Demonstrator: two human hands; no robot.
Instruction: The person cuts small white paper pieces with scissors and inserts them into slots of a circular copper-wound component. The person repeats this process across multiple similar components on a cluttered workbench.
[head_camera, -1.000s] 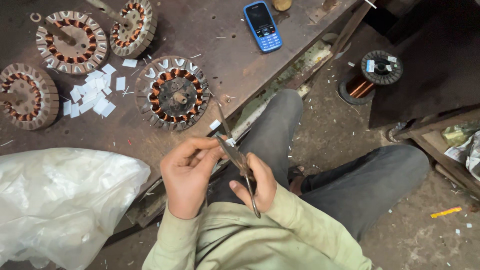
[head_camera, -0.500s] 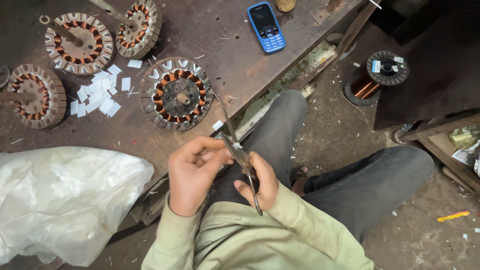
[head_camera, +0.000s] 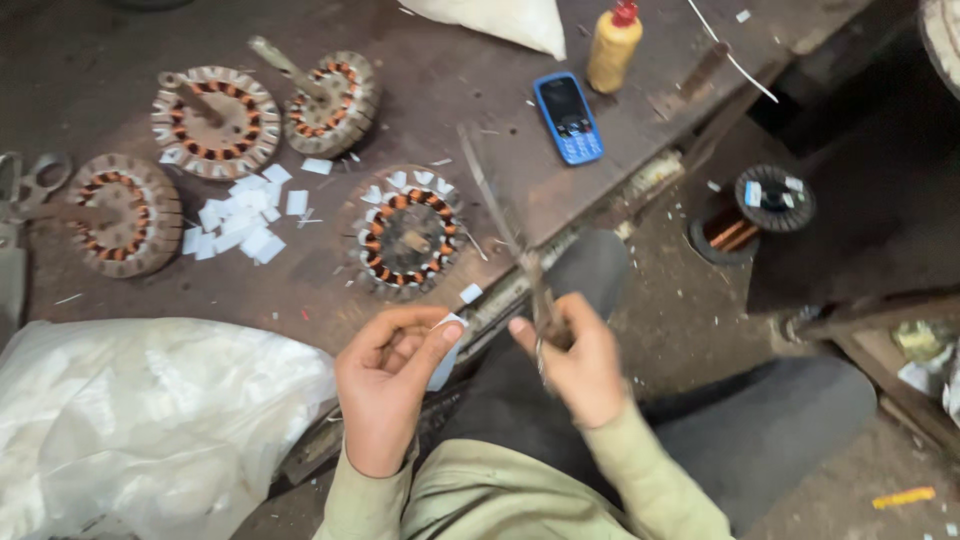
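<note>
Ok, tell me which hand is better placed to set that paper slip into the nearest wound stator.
Left. The left hand already pinches the paper slip and sits just below the nearest stator; the right hand is occupied with the scissors.

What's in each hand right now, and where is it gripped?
Left hand pinches a small white paper slip by its upper end. Right hand grips scissors at the handle end, blades pointing away over the table.

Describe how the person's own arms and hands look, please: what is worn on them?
Both arms wear long sleeves of pale green cloth, reaching to the wrists. The left hand and the right hand are bare: no gloves, and no rings or watch that I can see. The fingers are uncovered.
</note>
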